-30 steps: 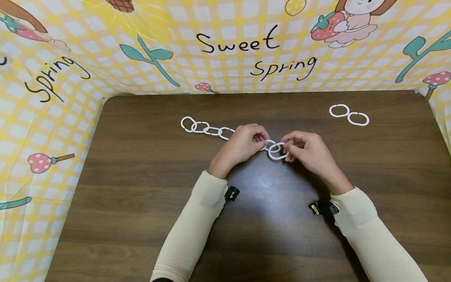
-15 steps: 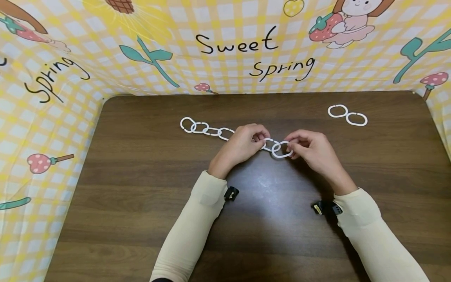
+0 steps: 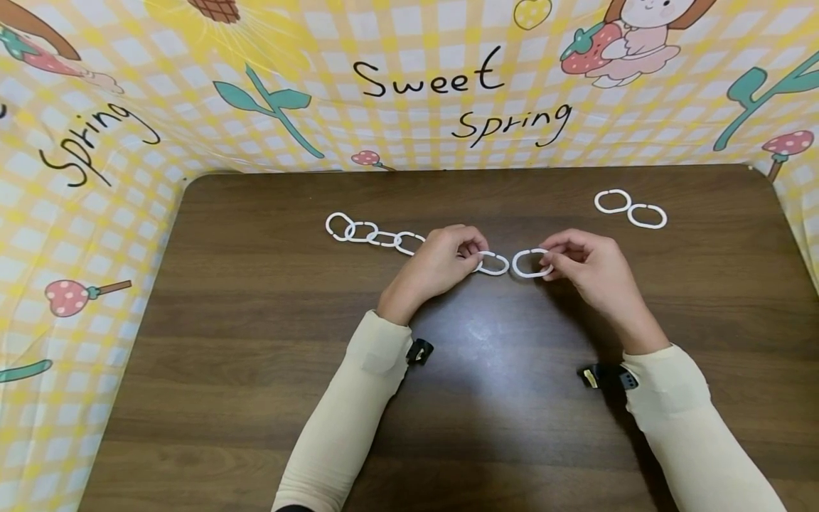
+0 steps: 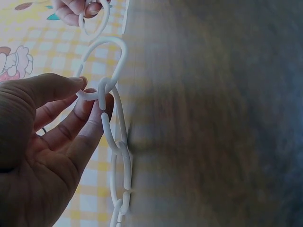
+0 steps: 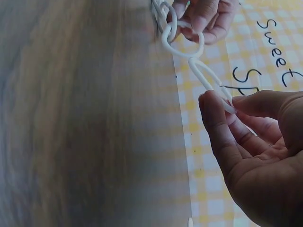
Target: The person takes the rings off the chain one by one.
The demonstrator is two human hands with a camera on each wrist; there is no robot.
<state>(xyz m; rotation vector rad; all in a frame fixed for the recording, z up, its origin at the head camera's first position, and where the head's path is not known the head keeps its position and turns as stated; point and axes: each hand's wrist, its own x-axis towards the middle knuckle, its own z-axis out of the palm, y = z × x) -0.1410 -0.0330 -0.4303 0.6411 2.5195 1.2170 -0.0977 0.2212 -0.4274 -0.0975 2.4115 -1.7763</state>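
A chain of white plastic C-shaped links [image 3: 351,230] runs across the brown table toward my left hand [image 3: 441,259], which hides part of it. That hand pinches the chain's end link [image 3: 494,274] between thumb and fingertips, with the gap in its rim showing in the left wrist view near the thumb. In my right hand [image 3: 591,274], thumb and fingers pinch a separate white link [image 3: 530,276]. It is held level with the chain's end link, and a narrow space parts the two in the head view.
Two more white links, a left one [image 3: 611,212] and a right one [image 3: 648,227], lie side by side at the table's back right. A yellow checked cloth [image 3: 409,135] rises behind the table [image 3: 256,384] and along its left side.
My right hand has moved right with its link. That link overlapped the chain's end link before and is now apart from it. The left hand has stayed in place.
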